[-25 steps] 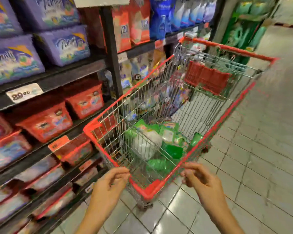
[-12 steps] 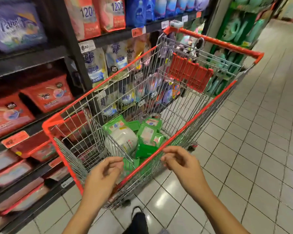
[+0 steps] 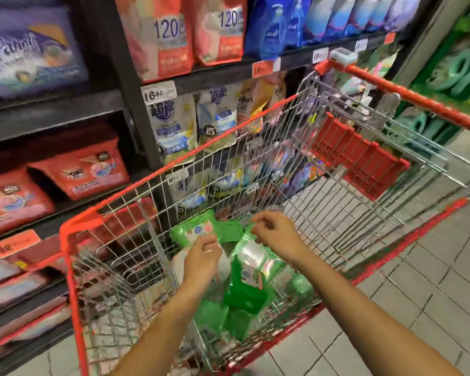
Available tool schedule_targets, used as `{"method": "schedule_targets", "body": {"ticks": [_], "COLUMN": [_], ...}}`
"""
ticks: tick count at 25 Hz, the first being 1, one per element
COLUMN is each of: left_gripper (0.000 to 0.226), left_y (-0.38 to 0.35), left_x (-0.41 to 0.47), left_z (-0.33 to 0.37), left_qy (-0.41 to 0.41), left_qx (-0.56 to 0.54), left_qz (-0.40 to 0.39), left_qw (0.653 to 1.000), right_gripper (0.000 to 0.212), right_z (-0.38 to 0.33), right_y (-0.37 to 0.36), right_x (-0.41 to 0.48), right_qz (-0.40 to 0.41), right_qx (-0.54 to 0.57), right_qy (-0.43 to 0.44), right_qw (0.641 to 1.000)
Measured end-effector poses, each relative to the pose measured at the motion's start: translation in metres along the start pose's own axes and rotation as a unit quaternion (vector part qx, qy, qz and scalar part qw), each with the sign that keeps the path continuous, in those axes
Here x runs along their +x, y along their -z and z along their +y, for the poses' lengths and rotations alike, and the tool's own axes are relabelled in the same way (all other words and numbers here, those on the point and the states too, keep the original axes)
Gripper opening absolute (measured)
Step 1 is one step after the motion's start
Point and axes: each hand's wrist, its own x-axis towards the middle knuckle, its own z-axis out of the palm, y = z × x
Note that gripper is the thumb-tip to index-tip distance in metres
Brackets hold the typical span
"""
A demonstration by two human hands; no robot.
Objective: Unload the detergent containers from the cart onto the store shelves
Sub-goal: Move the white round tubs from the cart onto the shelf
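Store aisle with a tiled floor [image 3: 432, 280]. Dark shelves [image 3: 65, 104] on the left are packed with red, purple and blue packs, with price tags [image 3: 159, 93] on the edges. The green containers [image 3: 244, 297] lie heaped at the near end of the cart [image 3: 76, 267], inside the wire basket. Both hands reach down into it. The left hand [image 3: 201, 261] is over the lower edge of a flat green pack [image 3: 193, 232], fingers curled; blur, so can't tell if it grips anything. The right hand [image 3: 277, 234] is at the top corner of a shiny green pouch [image 3: 255, 256], fingers and thumb curled close together; pinch or just touching, can't tell. A white pack [image 3: 178, 264] lies under the left hand. Red seat flap [image 3: 358, 158] and red handle [image 3: 418, 99] are at the cart's far end. The cart is parked just beside the shelves.
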Motion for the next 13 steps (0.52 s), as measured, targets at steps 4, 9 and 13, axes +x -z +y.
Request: {"method": "schedule_targets", "body": {"ticks": [4,9,13], "left_gripper": [0.038,0.073,0.104], "left_y": [-0.027,-0.058,-0.075], "left_x": [0.049,0.084,0.116], "left_z": [-0.029,-0.058,-0.064], "left_qy": [0.173,0.339,0.372], "left_qx": [-0.007,-0.195,-0.37], "left_qz": [0.127,0.175,0.195], "left_qw": [0.977,0.904,0.829], "right_gripper": [0.008,0.024,0.009], "right_z": [0.031,0.092,0.131], "right_y": [-0.013,-0.042,-0.071], "right_x": [0.074,0.142,0.189], "right_qz": [-0.069,-0.171,-0.227], "right_qx": [0.001,-0.018,-0.032], "right_qy": [-0.093,-0.184,-0.214], "right_qw": [0.993,0.968,0.95]}}
